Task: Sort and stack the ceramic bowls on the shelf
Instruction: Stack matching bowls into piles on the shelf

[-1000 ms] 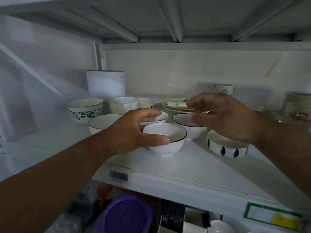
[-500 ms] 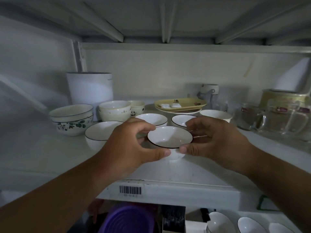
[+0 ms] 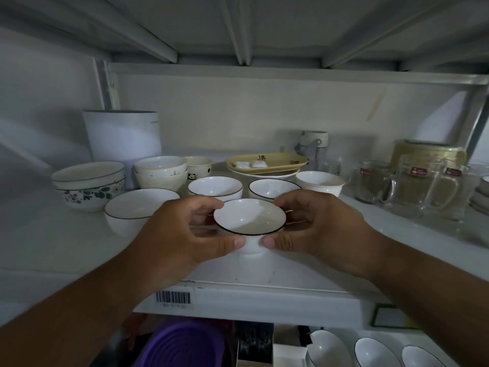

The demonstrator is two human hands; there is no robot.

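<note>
Gripping the small bowl (image 3: 249,216) low on both sides, both hands (image 3: 174,231) (image 3: 321,226) held fragile, slick-looking glazed ceramic.

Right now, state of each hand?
Left hand: curled round the small black-rimmed white bowl, gripping its left side.
Right hand: gripping the same bowl's right side.

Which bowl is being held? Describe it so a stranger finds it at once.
Start at the tall white canister at the shelf's back left, then come forward past the loose white bowls to the front edge. The held bowl sits between the left hand and right hand, the only one being gripped.
</note>
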